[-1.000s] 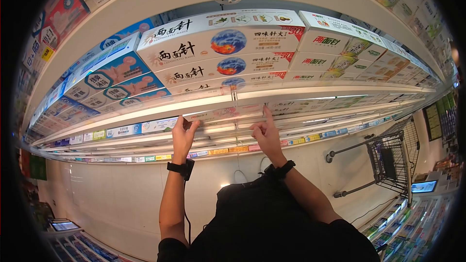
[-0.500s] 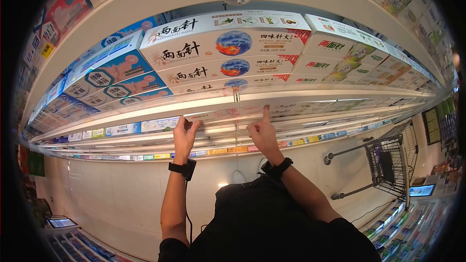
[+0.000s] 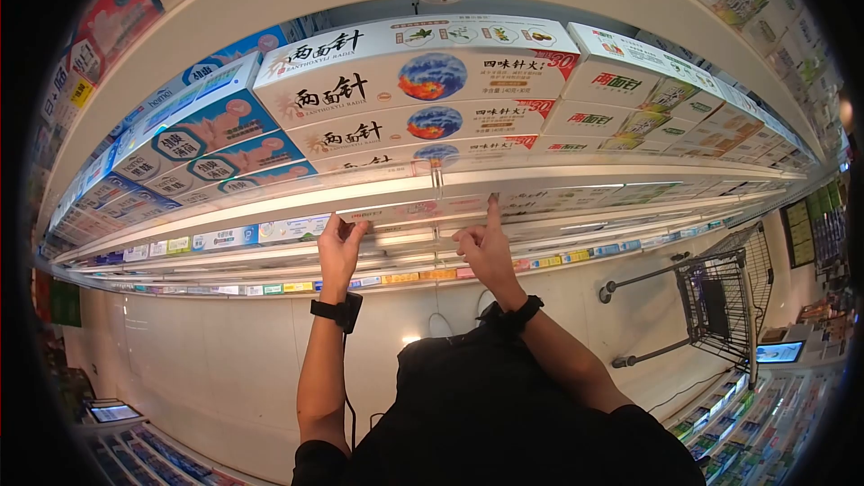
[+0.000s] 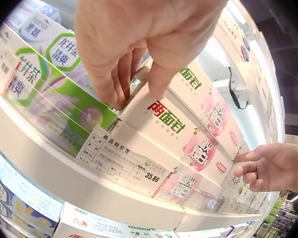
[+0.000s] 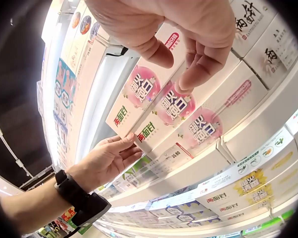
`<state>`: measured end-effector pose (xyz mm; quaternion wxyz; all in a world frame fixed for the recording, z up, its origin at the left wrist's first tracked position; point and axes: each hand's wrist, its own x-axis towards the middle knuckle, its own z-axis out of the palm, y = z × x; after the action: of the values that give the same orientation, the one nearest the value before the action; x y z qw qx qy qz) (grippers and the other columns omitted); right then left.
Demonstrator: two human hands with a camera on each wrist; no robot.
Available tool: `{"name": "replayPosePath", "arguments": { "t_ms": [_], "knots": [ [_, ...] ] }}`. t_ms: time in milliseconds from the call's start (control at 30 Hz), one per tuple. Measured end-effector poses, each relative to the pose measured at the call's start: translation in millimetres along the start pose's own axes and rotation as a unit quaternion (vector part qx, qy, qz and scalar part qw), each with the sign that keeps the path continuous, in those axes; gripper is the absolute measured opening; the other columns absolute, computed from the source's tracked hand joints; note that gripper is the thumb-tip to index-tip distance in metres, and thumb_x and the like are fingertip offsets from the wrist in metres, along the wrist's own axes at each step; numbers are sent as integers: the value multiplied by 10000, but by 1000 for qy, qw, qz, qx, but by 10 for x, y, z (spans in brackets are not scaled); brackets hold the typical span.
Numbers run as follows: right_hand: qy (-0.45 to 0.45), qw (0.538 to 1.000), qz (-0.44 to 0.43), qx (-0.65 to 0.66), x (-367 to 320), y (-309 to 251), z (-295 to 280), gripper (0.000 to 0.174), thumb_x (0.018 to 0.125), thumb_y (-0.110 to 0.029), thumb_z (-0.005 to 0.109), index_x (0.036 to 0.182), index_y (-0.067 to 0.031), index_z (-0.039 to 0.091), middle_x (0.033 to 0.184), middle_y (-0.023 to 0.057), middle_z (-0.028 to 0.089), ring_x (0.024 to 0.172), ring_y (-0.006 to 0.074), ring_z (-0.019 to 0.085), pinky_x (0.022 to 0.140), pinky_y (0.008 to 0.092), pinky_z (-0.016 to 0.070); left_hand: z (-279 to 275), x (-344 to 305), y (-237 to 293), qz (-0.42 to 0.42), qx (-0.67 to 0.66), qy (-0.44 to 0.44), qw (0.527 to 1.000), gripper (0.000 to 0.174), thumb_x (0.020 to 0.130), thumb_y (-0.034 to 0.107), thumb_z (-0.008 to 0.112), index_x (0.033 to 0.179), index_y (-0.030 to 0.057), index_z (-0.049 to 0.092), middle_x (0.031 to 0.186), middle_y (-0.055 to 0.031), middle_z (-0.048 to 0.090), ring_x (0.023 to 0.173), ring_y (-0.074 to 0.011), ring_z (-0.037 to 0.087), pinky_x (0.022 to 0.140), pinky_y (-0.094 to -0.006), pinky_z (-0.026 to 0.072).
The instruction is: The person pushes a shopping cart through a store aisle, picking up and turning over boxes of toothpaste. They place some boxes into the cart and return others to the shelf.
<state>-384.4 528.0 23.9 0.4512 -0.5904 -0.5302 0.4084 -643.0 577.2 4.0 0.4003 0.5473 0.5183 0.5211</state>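
White toothpaste boxes with pink round logos lie stacked on a shelf. My left hand (image 3: 339, 249) is at the left end of the middle toothpaste box (image 4: 161, 118); its thumb lies on the front face and the other fingers reach round that end. Toward the right part of the same stack is my right hand (image 3: 489, 252), index finger extended up to the boxes. From the right wrist, a fingertip (image 5: 191, 79) overlaps the pink logo, with the thumb beside it. Another toothpaste box (image 4: 208, 101) rests on top of the middle one.
A price tag (image 4: 124, 161) fronts the stack. Green-and-white boxes (image 4: 64, 94) stand to its left. An upper shelf holds larger white boxes (image 3: 432, 81) above my hands. Behind at the right is a shopping cart (image 3: 720, 297) on the floor.
Both hands stay at nearly the same places on the stack. The right hand has shifted slightly left, with its index finger still extended.
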Motion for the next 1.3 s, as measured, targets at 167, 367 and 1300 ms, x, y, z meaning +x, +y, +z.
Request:
{"name": "replayPosePath", "arguments": {
  "t_ms": [167,367,1300],
  "knots": [
    [12,1000,-6,6,20,145,17,748,833,-104,557,1397,132,126,838,160,677,635,160,619,641,268,498,27,-39,85,6,20,11,1000,270,848,91,666,1068,-46,591,926,-113,679,844,-140,625,779,-270,485],
    [5,998,25,60,-42,-65,-1,818,834,-65,545,1431,101,10,839,130,682,654,127,618,624,248,500,20,-23,58,4,44,17,999,240,845,106,669,1020,-46,603,887,-118,683,816,-146,632,759,-272,488],
    [-16,996,38,84,-47,-97,-37,817,854,8,482,1454,33,-72,876,145,655,666,118,598,559,223,507,57,-83,147,2,105,29,994,216,838,87,665,1003,-44,618,893,-128,693,808,-161,649,753,-279,492]
  ]
}}
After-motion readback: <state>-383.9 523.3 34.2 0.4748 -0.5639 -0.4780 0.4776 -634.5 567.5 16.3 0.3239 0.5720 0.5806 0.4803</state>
